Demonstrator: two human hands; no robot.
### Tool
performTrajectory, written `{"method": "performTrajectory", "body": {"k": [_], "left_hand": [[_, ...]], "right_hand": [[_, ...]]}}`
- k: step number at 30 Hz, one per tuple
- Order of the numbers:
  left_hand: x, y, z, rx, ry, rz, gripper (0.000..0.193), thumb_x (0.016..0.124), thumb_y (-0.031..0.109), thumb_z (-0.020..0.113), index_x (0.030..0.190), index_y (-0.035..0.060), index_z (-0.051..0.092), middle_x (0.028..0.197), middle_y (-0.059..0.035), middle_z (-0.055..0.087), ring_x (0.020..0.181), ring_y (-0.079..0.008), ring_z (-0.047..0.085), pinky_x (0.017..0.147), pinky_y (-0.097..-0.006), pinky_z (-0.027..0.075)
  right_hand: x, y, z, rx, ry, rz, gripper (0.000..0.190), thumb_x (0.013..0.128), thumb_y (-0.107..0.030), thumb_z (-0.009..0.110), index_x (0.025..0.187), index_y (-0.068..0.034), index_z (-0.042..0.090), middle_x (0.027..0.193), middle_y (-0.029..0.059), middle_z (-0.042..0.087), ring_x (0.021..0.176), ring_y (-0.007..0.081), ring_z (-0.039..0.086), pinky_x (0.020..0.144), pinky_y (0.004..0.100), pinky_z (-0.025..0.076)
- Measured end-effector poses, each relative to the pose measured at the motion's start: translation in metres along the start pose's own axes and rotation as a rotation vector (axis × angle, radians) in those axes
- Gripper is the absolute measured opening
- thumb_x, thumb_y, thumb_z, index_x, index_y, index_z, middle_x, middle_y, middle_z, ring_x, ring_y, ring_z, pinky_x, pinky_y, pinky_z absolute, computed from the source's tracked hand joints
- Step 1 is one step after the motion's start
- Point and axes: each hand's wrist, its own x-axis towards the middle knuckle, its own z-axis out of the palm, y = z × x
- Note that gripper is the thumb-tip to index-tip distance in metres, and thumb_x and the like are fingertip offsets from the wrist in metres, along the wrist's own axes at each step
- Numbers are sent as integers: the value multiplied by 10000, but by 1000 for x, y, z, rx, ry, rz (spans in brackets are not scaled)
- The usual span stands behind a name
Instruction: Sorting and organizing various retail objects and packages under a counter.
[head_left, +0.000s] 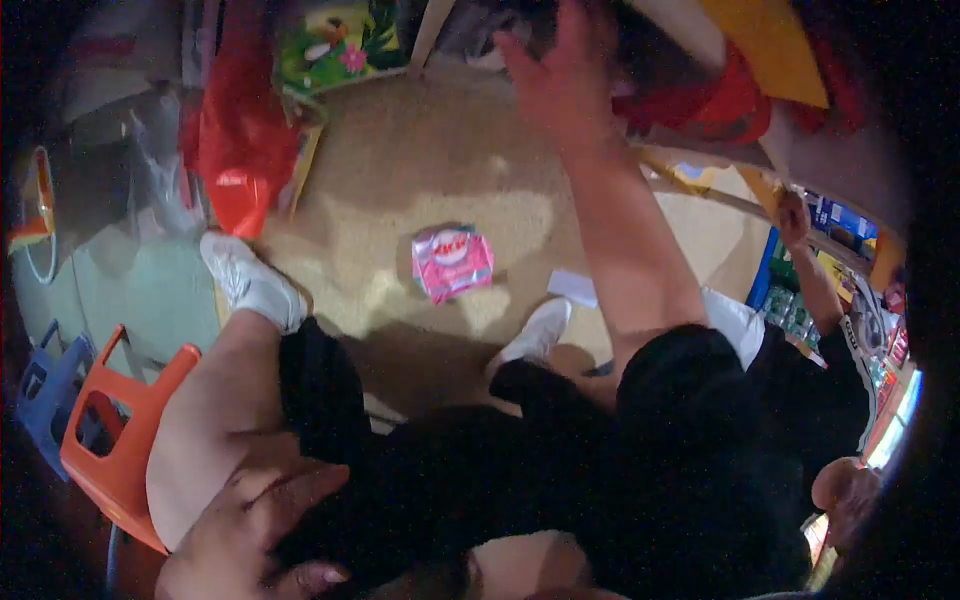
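Note:
My right hand (559, 82) is stretched forward at the top of the view, blurred, with fingers spread and nothing visible in it. Its nearest neighbours are a dark recess with a greyish item, and red fabric (697, 109) just to the right. My left hand (255, 525) is low at the left, close to my bare leg, with thumb and fingers apart and no object between them. On the floor (352, 180) between my white shoes lies a crumpled pink plastic packet (453, 264) bearing writing.
A red plastic bag (244, 150) hangs beyond my left shoe, near a green picture panel (337, 49). Orange (139, 420) and blue (49, 397) plastic stools stand at the left. White paper (572, 288) lies on the floor. Another person (810, 375) stands at right beside stocked shelves (847, 225).

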Motion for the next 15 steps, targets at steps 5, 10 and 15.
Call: {"method": "performTrajectory", "body": {"k": [5,10,15], "left_hand": [[5,4,-2,34,-12,90,623,857,437,582,1302,11,492,1296,-235,495,1233,-404,454,1056,-440,319],[21,2,-3,24,-18,77,637,858,454,577,1310,13,489,1314,-224,492,1251,-391,447,1063,-434,315],[18,11,-2,27,-11,146,645,850,423,586,1331,12,467,1336,-216,489,1271,-387,434,1073,-425,307]], "right_hand": [[-152,15,21,48,-681,-27,471,748,-213,738,1156,-47,573,1244,187,536,1208,354,470,996,451,412],[-258,18,48,-63,-1174,269,623,710,-382,759,1208,-83,531,1308,165,493,1227,372,457,982,471,429],[-268,18,64,-73,-1491,483,599,713,-465,739,1124,-47,613,1137,179,630,1039,329,610,851,460,505]]}}
